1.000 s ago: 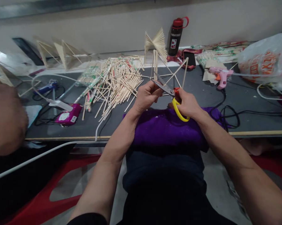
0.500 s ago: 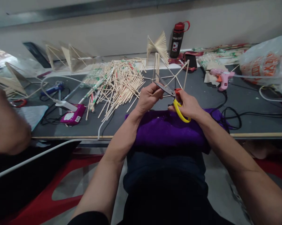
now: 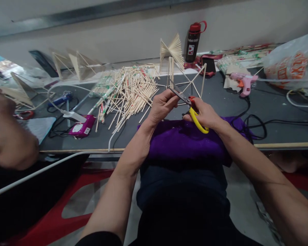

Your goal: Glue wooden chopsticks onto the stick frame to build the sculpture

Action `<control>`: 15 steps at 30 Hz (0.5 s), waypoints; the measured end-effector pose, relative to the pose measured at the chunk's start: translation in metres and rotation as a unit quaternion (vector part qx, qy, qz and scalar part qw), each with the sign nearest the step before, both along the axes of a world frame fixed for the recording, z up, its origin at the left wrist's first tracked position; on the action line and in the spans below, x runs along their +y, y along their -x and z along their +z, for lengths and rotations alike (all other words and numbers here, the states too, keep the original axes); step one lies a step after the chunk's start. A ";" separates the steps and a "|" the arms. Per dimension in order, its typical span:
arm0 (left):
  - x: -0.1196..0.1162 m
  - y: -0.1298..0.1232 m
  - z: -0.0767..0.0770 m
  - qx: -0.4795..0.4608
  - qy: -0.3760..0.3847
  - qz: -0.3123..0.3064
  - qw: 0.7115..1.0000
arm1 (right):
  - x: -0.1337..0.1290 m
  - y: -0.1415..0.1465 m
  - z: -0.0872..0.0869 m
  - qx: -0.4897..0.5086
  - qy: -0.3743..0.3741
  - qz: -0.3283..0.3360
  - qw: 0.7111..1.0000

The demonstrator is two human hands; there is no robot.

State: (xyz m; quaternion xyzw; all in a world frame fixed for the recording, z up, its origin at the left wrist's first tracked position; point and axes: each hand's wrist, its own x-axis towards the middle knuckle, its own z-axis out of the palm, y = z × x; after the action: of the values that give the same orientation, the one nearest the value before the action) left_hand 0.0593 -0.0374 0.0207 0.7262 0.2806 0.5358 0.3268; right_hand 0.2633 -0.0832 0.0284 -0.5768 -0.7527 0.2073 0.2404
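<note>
My right hand (image 3: 203, 112) grips a pair of scissors (image 3: 200, 123) with a yellow and a red handle, the blades pointing up and to the left. Close beside the blades, my left hand (image 3: 162, 106) is closed in a pinch; what its fingertips hold is too small or hidden to make out. Just beyond both hands stands a frame of thin wooden sticks (image 3: 192, 82). Beneath my wrists a purple cloth (image 3: 184, 140) lies over the table's front edge. A large heap of loose wooden sticks (image 3: 134, 92) spreads to the left of my left hand.
At right a pink glue gun (image 3: 244, 82) lies on cardboard near a plastic bag (image 3: 292, 65). A black bottle (image 3: 193, 42) and a phone (image 3: 207, 66) are at the back. A magenta power adapter (image 3: 82, 126) with cables sits left, near another person's arm (image 3: 15, 136).
My hands and the scissors keep nearly the same place. The scissor blades look slightly closer together. At left, the other person's arm has shifted, and the view has moved slightly.
</note>
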 end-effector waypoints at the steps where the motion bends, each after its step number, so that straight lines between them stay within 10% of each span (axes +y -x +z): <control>1: 0.000 0.001 0.001 0.004 -0.006 0.004 1.000 | 0.000 0.000 0.001 0.001 0.001 0.002 1.000; 15: 0.004 0.001 -0.005 0.028 -0.047 0.038 0.998 | -0.002 0.002 0.001 -0.046 -0.009 -0.041 0.998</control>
State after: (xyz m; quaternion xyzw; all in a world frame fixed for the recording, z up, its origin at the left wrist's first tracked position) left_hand 0.0588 -0.0330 0.0154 0.7442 0.2914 0.5403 0.2633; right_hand 0.2610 -0.0854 0.0294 -0.6139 -0.7407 0.1633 0.2188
